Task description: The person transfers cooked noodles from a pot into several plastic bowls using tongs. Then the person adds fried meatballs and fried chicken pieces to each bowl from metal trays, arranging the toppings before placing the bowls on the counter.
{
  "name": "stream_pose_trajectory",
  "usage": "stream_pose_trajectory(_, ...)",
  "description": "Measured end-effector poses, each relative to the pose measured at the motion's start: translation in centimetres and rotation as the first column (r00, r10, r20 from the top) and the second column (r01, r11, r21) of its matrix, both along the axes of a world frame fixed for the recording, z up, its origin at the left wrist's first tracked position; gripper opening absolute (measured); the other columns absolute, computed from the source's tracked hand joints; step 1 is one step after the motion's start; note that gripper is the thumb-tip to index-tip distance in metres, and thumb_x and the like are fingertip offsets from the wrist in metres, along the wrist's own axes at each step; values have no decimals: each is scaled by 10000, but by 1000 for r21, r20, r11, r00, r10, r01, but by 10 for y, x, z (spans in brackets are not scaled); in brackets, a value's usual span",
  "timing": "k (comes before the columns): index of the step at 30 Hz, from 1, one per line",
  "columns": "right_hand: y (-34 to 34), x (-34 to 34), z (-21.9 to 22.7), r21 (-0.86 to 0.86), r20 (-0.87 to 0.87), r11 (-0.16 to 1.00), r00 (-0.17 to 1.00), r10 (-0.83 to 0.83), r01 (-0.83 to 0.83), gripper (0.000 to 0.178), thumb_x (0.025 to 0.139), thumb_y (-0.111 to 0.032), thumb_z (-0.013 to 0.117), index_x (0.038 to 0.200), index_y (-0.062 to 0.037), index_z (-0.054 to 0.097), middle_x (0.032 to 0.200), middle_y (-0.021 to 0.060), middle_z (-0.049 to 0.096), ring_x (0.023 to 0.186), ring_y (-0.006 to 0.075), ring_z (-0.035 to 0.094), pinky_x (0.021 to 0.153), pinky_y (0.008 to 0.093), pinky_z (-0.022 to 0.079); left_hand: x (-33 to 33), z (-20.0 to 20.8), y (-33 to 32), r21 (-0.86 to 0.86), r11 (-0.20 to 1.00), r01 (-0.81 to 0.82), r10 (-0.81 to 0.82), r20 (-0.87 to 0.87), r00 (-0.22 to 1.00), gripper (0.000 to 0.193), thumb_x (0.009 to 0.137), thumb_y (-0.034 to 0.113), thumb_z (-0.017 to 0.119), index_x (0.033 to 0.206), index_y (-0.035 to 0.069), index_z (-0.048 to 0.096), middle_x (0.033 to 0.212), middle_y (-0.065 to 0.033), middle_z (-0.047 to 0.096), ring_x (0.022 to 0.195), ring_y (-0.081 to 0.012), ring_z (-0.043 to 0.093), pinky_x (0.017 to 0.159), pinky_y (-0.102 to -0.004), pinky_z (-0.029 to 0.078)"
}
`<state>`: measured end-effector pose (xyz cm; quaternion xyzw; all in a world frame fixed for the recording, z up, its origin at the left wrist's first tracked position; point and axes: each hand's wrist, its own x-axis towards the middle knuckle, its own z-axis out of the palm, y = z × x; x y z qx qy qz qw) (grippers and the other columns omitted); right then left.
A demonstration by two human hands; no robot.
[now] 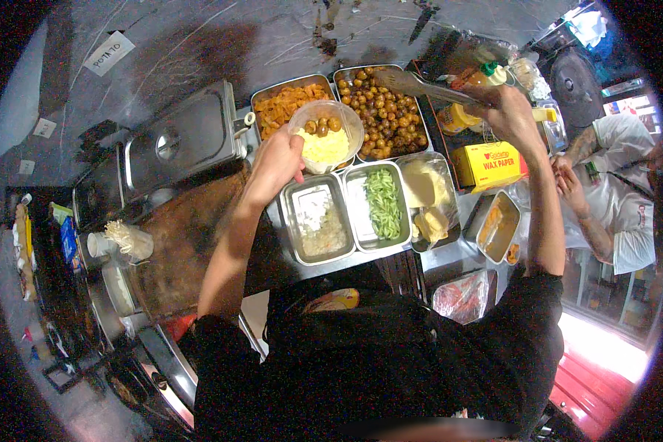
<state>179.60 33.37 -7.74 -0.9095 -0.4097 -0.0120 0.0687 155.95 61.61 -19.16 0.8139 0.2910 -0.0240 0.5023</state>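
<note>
My left hand (275, 166) is closed on the rim of a clear plastic bowl (356, 127). Inside are pale yellow shreds (326, 147) and several small brown baby potatoes (323, 126). Farther right, my right hand (510, 118) grips a long metal serving utensil (442, 90) with a broad, flat end. That end hangs over the far edge of a metal tray of brown baby potatoes (379, 118), and whether it touches them I cannot tell. Beyond the bowl stands a tray of orange chunks (291, 105), partly hidden by it.
Nearer me are metal pans of chopped white onion (324, 236) and green cucumber strips (384, 202), beside a yellow-filled tub (423, 188). A yellow wax-paper box (488, 166) stands right. At left are a lidded steel pan (180, 140) and a brown board (191, 236). Another person (619, 191) is at far right.
</note>
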Motion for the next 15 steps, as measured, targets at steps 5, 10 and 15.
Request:
stream_pose_trajectory(5,35,-62,23,49,-75,991,989,130,-127,346,771,-200,736,1106,-119,709,833,165,693,722,282,681,676,379,504,3,5,2,-2,997,75,-75,-14,997,375,946,194,376,1129,-87,544,638,-128,622,480,-214,630,543,-369,524)
stream_pose_trajectory(10,45,-74,14,15,25,978,978,206,-206,350,743,-189,734,1081,-101,711,836,171,683,739,341,651,652,416,498,-6,15,1,-74,996,45,-45,0,999,375,951,192,366,1133,-82,547,637,-117,626,461,-200,620,538,-366,520)
stream_pose_trajectory(15,46,-73,4,-13,123,936,929,350,-351,367,742,-170,735,1101,-103,701,875,159,690,731,335,653,659,404,508,-16,12,6,-87,996,32,-34,-22,999,383,948,201,375,1171,-69,532,664,-117,634,450,-185,612,511,-351,507)
